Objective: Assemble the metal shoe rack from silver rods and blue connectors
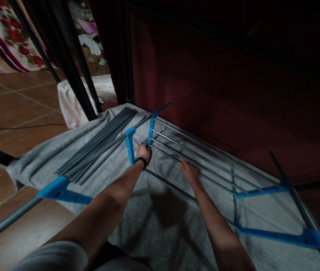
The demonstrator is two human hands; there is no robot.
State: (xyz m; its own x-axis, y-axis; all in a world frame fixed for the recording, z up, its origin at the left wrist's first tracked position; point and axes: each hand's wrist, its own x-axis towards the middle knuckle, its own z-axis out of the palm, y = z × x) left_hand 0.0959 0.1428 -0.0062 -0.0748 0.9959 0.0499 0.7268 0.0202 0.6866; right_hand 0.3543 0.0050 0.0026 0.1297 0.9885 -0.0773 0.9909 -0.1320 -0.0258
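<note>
Head view: a partly assembled rack (176, 143) of grey metal tubes and blue plastic brackets lies on a grey blanket (160, 237), reaching from the middle towards the right edge. Its upper row has four parallel tubes between a left blue bracket (150, 130) and a right blue bracket (261, 191). The left hand (143, 151), with a dark wristband (142, 162), is at the lower end of the left blue bracket; its fingers are partly hidden, so I cannot tell whether they are pressed together around it. The right hand (189, 171) pinches the nearest tube (164, 153) of that row between thumb and fingers, a little right of the left hand.

Just left of the left hand stands another blue bracket (130, 145), and beyond it a loose bundle of grey tubes (100, 145) lies on the blanket. Nearer the person, a larger blue bracket (61, 190) sits on the end of a long tube (10, 222). Any lettering on the brackets is too small to read.

A dark maroon panel (205, 105) rises behind; at upper left, a cloth with red flowers (15, 35) hangs above the tiled floor (21, 98).
</note>
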